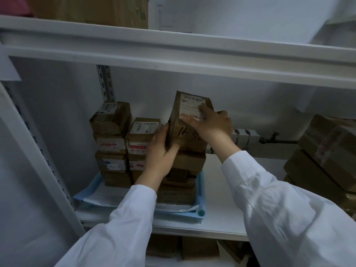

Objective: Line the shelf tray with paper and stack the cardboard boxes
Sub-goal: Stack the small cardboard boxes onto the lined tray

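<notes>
A blue shelf tray (pixel 201 187) lined with white paper (pixel 100 197) sits on the white shelf. Three stacks of brown cardboard boxes stand in it: a tall left stack (pixel 110 143), a middle stack (pixel 139 137) and a right stack (pixel 183 176). A labelled cardboard box (pixel 187 120) with handwritten numbers is tilted on top of the right stack. My left hand (pixel 160 153) grips its lower left edge. My right hand (pixel 210 122) lies on its upper face, fingers spread across the label.
More cardboard boxes (pixel 323 151) are piled at the right end of the shelf. A pipe with a valve (pixel 269 139) runs along the back wall. The upper shelf beam (pixel 173 54) hangs close above the stacks. Other boxes (pixel 200 249) sit on the shelf below.
</notes>
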Demonstrator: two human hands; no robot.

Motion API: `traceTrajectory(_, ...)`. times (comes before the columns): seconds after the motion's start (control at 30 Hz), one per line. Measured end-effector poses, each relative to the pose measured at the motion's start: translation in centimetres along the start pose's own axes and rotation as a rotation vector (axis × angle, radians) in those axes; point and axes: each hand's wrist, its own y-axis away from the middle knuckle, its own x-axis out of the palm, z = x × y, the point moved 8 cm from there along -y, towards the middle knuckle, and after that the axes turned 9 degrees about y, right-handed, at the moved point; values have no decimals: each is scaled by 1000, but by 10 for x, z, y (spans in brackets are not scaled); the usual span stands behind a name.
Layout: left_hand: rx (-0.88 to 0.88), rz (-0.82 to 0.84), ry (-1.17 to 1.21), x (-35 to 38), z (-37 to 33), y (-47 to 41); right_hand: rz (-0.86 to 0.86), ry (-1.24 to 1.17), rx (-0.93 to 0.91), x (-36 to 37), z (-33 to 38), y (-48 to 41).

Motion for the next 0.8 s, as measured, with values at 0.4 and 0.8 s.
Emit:
traceTrajectory(0.4,-98,-138,39,-7,25,-6,446,-466,81,60,-31,21)
traceTrajectory(0.8,-52,-166,-47,-13,19,-4,470,-498,-65,74,-18,23)
